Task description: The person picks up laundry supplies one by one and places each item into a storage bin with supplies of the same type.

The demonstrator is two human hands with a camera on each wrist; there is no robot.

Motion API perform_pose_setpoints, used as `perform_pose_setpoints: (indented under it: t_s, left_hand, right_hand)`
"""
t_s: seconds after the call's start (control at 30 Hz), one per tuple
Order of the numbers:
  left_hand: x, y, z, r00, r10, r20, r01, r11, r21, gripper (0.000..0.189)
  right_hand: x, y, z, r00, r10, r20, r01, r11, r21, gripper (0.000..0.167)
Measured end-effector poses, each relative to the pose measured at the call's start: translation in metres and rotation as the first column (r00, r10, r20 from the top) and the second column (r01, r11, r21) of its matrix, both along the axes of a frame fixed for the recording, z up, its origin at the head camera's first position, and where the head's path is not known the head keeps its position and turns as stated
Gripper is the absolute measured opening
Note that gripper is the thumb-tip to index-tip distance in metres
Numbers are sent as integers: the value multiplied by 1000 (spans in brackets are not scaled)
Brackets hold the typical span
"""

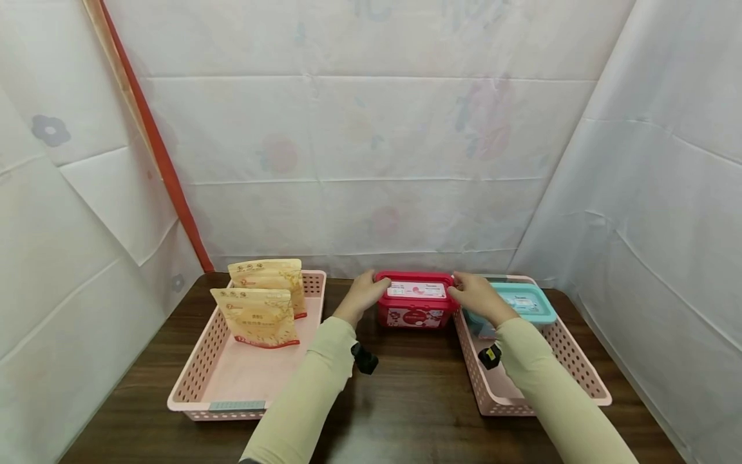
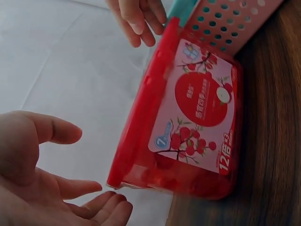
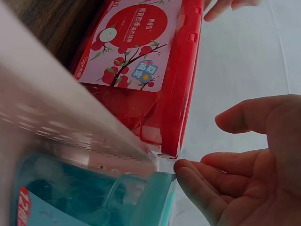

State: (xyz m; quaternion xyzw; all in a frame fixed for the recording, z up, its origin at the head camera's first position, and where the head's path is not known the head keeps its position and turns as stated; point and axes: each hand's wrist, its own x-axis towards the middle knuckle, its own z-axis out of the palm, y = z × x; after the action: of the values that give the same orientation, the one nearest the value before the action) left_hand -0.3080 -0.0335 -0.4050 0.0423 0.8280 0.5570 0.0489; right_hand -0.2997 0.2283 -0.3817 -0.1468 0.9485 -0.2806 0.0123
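Note:
A red lidded plastic box (image 1: 416,303) with a fruit-printed label stands on the table between two pink baskets. My left hand (image 1: 365,295) is at its left end; in the left wrist view the thumb and fingers are spread, the fingertips close to the lid's corner. At the box's right end is my right hand (image 1: 480,296). Its thumb and fingers are apart in the right wrist view, fingertips by the red lid's corner and the teal box's edge. Whether either hand touches the red box, I cannot tell. The teal lidded box (image 1: 526,301) sits in the right basket (image 1: 580,361), partly hidden by my right arm.
The left pink basket (image 1: 197,361) holds two yellow pouches (image 1: 257,316) standing upright towards its back. White printed sheeting (image 1: 371,154) hangs behind and on both sides of the dark wooden table (image 1: 406,399). The right basket's wall stands close beside the red box.

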Motion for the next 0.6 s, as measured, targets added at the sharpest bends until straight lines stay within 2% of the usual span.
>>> perform_pose_setpoints:
  t_s: [0.1, 0.2, 0.37, 0.47, 0.6]
  left_hand:
    - [-4, 1, -2, 1000, -15, -19, 15, 999, -37, 51]
    - [-6, 1, -4, 999, -17, -41, 13, 996, -87, 55]
    - [-9, 1, -4, 995, -27, -97, 12, 988, -153, 44]
    - [-10, -1, -5, 993, -30, -118, 10, 986, -169, 41]
    - [-12, -3, -8, 992, -22, -125, 0, 985, -170, 46]
  right_hand:
    - [-4, -3, 0, 1000, 0, -13, 0, 998, 57, 30]
    - [-6, -6, 0, 1000, -20, 4, 20, 996, 93, 29]
    - [-13, -9, 0, 998, -54, -11, 55, 986, 156, 18]
    - [-17, -8, -1, 998, -59, -25, 63, 982, 180, 19]
    - [-21, -6, -1, 996, -65, -64, 77, 976, 206, 31]
